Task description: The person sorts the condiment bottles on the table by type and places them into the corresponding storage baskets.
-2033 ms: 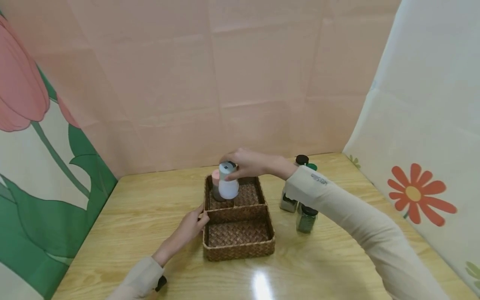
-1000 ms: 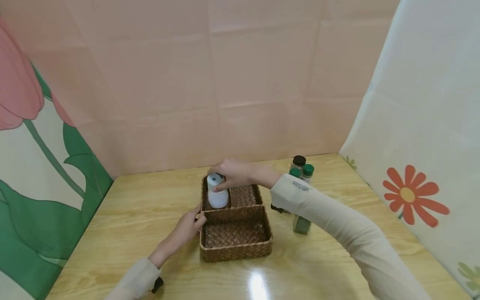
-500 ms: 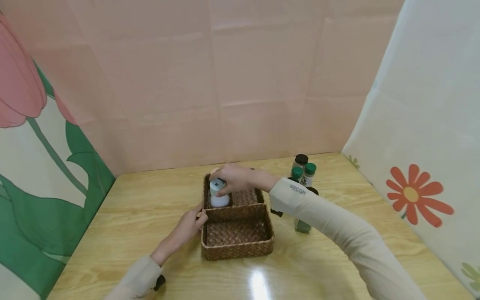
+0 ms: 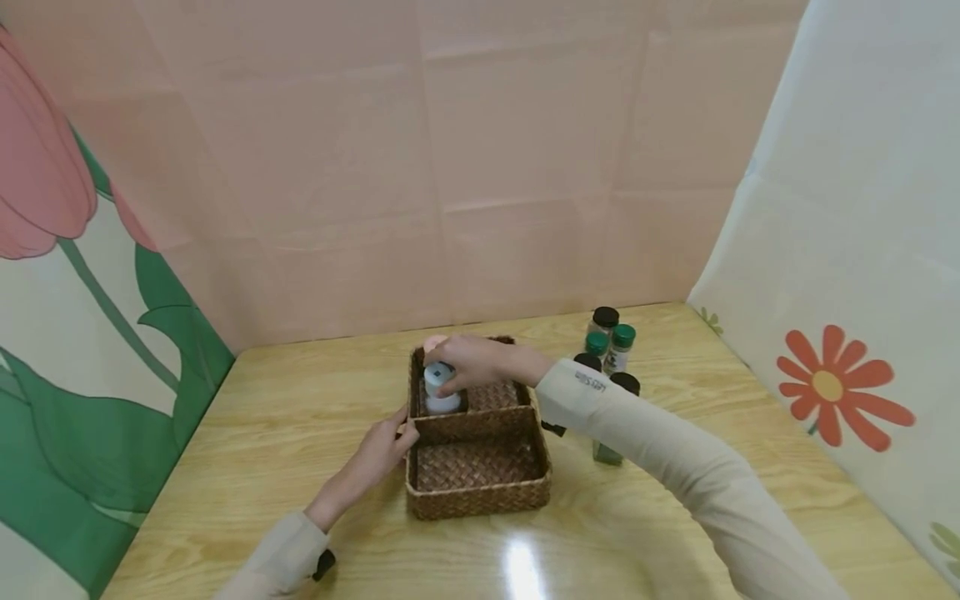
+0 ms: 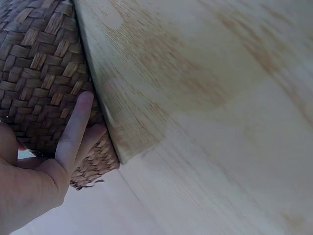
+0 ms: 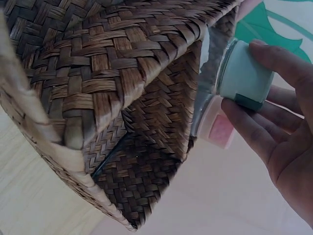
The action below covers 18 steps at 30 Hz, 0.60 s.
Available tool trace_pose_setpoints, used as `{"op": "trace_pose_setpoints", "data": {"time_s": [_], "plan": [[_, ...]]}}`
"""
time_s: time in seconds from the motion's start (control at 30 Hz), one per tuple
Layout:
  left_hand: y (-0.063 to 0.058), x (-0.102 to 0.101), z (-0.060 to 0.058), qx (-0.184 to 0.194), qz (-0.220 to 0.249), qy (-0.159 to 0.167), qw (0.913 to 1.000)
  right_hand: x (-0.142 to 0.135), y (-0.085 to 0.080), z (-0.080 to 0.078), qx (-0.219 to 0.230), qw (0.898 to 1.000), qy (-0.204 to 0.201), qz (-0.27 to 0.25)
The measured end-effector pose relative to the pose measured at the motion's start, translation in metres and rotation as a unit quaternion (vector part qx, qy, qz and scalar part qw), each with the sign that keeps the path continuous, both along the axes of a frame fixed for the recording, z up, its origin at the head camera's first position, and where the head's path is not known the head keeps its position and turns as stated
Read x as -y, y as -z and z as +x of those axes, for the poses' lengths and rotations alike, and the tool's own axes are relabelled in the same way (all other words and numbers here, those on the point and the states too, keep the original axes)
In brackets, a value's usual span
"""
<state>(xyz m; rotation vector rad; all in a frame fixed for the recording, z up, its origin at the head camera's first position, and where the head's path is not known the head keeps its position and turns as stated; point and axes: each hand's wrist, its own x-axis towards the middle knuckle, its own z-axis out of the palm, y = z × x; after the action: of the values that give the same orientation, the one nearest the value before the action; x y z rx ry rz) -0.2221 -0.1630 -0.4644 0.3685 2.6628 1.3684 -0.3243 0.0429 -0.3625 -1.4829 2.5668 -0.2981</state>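
Note:
A brown woven basket (image 4: 480, 502) with dividers stands on the wooden table. My left hand (image 4: 375, 454) grips its left side, the thumb at the rim; in the left wrist view the fingers (image 5: 73, 129) lie along the outer weave. My right hand (image 4: 483, 358) pinches the pale blue cap of a spice jar (image 4: 435, 377), which stands inside the small back-left compartment. In the right wrist view thumb and fingers are around this cap (image 6: 246, 73), and the basket wall hides much of the jar's body. A pink-capped jar (image 6: 217, 125) is right beside it in the same compartment.
Right of the basket stand several jars, among them a green-capped one (image 4: 622, 336) and a black-capped one (image 4: 605, 317); my right sleeve (image 4: 660, 425) partly covers the group. A pink backdrop (image 4: 450, 167) rises behind the table, with a white flowered sheet (image 4: 862, 250) at the right.
The right hand has brought the blue-capped jar down and left into the back-left compartment, in front of the pink-capped jar. The left hand has kept its hold on the basket.

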Motion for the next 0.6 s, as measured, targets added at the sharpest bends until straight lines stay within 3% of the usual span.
{"op": "trace_pose_setpoints", "data": {"time_s": [0.6], "plan": [[-0.0009,-0.0006,0.0004,0.004,0.014,-0.001,0.9999,0.0018,0.01,-0.0009,-0.003,1.0,0.009,0.02]]}}
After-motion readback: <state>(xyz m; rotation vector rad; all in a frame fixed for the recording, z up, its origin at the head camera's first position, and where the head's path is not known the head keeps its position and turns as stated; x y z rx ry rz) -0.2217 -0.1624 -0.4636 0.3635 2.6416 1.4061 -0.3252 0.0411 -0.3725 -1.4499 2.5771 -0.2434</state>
